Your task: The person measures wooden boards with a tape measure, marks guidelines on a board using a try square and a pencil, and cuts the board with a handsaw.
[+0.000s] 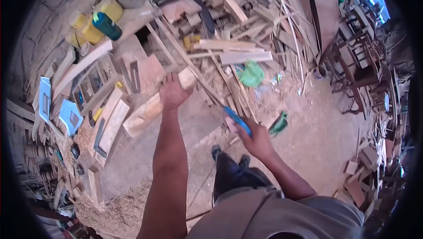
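My left hand (173, 93) grips a thick, pale wooden piece (145, 115) from above, its fingers curled over the far edge. The wood lies slantwise on the work surface (150, 144). My right hand (257, 138) is closed round the blue handle of a handsaw (237, 119). Its thin, dark blade, seen nearly edge-on, points up and left toward the wood's far end; I cannot tell whether it touches. Left of the wood lie curved wooden pieces (115, 126).
Light-blue templates (71, 115) and yellow containers (108, 10) lie to the left, with a dark green bottle (107, 26). Scrap wood (260, 23) is heaped at the back. A green plastic bag (252, 74) rests on the dusty floor. Wooden chairs (359, 58) stand at right; sawdust (114, 208) covers the lower left.
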Available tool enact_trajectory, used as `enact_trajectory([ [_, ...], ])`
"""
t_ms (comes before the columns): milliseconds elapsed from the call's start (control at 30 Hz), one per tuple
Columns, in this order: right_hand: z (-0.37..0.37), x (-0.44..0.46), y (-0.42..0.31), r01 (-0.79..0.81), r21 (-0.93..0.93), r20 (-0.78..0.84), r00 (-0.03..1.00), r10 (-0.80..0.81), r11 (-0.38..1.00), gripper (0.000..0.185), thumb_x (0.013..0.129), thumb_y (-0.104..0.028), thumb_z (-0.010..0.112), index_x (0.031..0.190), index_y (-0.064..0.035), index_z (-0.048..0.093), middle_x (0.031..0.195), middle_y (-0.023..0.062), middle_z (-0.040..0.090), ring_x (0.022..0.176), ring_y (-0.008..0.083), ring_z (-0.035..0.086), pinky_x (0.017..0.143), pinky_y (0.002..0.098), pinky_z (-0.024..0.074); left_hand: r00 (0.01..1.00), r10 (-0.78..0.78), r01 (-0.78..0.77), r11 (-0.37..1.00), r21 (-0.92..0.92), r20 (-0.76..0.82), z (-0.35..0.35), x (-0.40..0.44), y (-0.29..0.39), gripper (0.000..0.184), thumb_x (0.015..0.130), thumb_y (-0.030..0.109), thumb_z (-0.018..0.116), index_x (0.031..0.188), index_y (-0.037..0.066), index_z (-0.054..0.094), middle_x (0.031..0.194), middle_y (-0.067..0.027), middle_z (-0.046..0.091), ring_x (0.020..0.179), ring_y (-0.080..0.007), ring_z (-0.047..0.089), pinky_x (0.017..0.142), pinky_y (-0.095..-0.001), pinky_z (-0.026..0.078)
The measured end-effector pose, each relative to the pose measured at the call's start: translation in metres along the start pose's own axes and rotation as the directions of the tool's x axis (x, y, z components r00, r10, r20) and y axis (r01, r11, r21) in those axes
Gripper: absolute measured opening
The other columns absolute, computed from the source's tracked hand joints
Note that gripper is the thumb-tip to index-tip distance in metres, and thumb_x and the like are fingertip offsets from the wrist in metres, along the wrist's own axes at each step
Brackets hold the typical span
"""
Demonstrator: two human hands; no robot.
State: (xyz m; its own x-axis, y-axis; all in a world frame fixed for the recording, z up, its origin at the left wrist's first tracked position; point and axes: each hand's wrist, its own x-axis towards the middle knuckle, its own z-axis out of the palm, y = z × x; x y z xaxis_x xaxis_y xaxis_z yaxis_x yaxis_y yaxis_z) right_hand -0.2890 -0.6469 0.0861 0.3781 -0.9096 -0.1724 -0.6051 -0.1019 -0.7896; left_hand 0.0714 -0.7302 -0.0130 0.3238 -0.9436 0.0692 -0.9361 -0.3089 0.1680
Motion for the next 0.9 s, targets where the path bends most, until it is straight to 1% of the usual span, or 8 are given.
enact_trajectory([
  [67, -0.022, -0.052, 0.01, -0.106, 0.068, 0.038, 0.994, 0.103, 0.992, 0.041, 0.108, -0.025, 0.073, 0.143, -0.0026, 0.074, 0.107, 0.0246, 0.083, 0.1, 0.0394, 0.085, 0.088, 0.0468, 0.0646, 0.999, -0.032, 0.032, 0.999, -0.002, 0.013, 0.014, -0.012, -0.002, 0.092, 0.08, 0.058, 0.091, 0.147, 0.005, 0.058, 0.146, -0.0155, 0.062, 0.137, -0.0396, 0.06, 0.114, -0.0542, 0.051],
  [167, 0.025, 0.003, 0.027, 0.023, -0.02, -0.055, 0.998, -0.024, 1.0, 0.041, 0.109, -0.027, 0.072, 0.14, -0.0018, 0.075, 0.102, 0.0253, 0.082, 0.097, 0.0418, 0.084, 0.085, 0.0482, 0.0648, 0.993, -0.067, 0.064, 0.998, 0.028, 0.098, -0.002, -0.008, 0.005, 0.094, 0.078, 0.059, 0.092, 0.147, 0.006, 0.058, 0.146, -0.0144, 0.061, 0.138, -0.0377, 0.06, 0.117, -0.0556, 0.048],
  [300, 0.087, 0.142, -0.021, 0.091, -0.055, -0.095, 0.991, -0.096, 0.994, 0.04, 0.108, -0.036, 0.07, 0.123, -0.0001, 0.076, 0.089, 0.0281, 0.077, 0.09, 0.0491, 0.079, 0.075, 0.0542, 0.0606, 0.995, -0.054, 0.05, 0.998, 0.04, 0.085, 0.0, -0.008, 0.004, 0.093, 0.077, 0.058, 0.093, 0.145, 0.006, 0.059, 0.141, -0.0138, 0.062, 0.138, -0.0374, 0.06, 0.117, -0.0556, 0.048],
  [400, 0.073, 0.112, -0.004, 0.119, 0.038, -0.066, 0.991, -0.117, 0.992, 0.038, 0.108, -0.035, 0.071, 0.119, 0.0008, 0.075, 0.087, 0.0278, 0.076, 0.087, 0.0484, 0.079, 0.074, 0.0535, 0.0601, 0.998, -0.033, 0.033, 0.999, 0.005, 0.051, 0.009, -0.01, 0.001, 0.09, 0.076, 0.053, 0.095, 0.143, 0.004, 0.059, 0.137, -0.016, 0.064, 0.131, -0.0388, 0.063, 0.112, -0.0534, 0.053],
  [533, -0.006, -0.062, 0.043, -0.045, 0.113, -0.017, 0.999, 0.047, 0.993, 0.04, 0.11, -0.029, 0.071, 0.14, -0.0018, 0.075, 0.094, 0.0189, 0.081, 0.085, 0.0276, 0.083, 0.077, 0.0424, 0.0622, 0.993, -0.057, 0.055, 0.998, 0.018, 0.105, -0.002, -0.009, 0.008, 0.09, 0.078, 0.054, 0.094, 0.144, 0.004, 0.059, 0.14, -0.0159, 0.063, 0.134, -0.0376, 0.061, 0.115, -0.0537, 0.05],
  [633, 0.001, -0.046, 0.037, -0.03, 0.067, -0.02, 0.999, 0.031, 0.997, 0.042, 0.111, -0.028, 0.07, 0.145, -0.0034, 0.074, 0.1, 0.0179, 0.083, 0.089, 0.0232, 0.083, 0.082, 0.0392, 0.0634, 0.992, -0.07, 0.065, 0.997, 0.044, 0.107, -0.002, -0.007, 0.008, 0.09, 0.079, 0.055, 0.094, 0.146, 0.005, 0.059, 0.142, -0.0155, 0.063, 0.136, -0.0374, 0.06, 0.117, -0.0545, 0.049],
  [767, 0.106, 0.12, 0.042, 0.138, 0.022, -0.121, 0.983, -0.135, 0.99, 0.044, 0.11, -0.034, 0.071, 0.139, -0.001, 0.074, 0.088, 0.0267, 0.077, 0.077, 0.0417, 0.079, 0.07, 0.0493, 0.0596, 0.993, -0.069, 0.064, 0.996, 0.06, 0.09, -0.001, -0.008, 0.008, 0.089, 0.079, 0.054, 0.093, 0.145, 0.005, 0.06, 0.142, -0.0156, 0.063, 0.137, -0.0381, 0.06, 0.115, -0.0545, 0.051],
  [900, 0.07, 0.068, 0.026, 0.082, 0.049, -0.035, 0.996, -0.08, 0.995, 0.044, 0.109, -0.031, 0.071, 0.142, -0.0008, 0.072, 0.087, 0.0234, 0.078, 0.078, 0.0365, 0.08, 0.072, 0.0477, 0.0609, 0.998, -0.05, 0.05, 0.999, -0.002, 0.032, 0.006, -0.01, 0.007, 0.085, 0.078, 0.051, 0.093, 0.141, 0.003, 0.062, 0.139, -0.0167, 0.064, 0.134, -0.0393, 0.062, 0.111, -0.0513, 0.055],
])
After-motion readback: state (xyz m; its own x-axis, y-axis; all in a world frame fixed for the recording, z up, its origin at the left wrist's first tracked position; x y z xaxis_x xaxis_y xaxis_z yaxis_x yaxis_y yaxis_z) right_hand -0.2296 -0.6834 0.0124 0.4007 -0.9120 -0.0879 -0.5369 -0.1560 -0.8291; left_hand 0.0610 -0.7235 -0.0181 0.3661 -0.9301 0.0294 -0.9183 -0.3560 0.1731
